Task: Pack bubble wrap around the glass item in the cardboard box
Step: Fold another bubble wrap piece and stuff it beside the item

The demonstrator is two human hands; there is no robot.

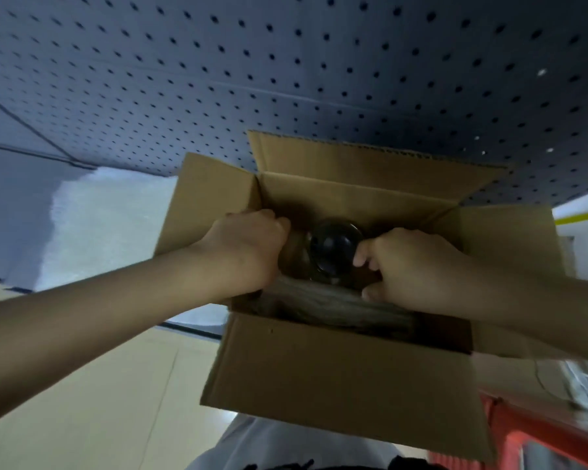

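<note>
Your left hand [248,249] and right hand [411,266] both reach into the open cardboard box [336,378], its flaps standing out. The dark glass item [333,249] sits in the middle, between your hands. Your right fingers [364,257] curl against its side; your left hand is curled beside it, grip hidden. Bubble wrap [336,303] lies bunched along the near wall, just beside the glass.

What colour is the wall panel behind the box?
Dark blue-grey pegboard dotted with small round holes, seen from the head view.
</note>
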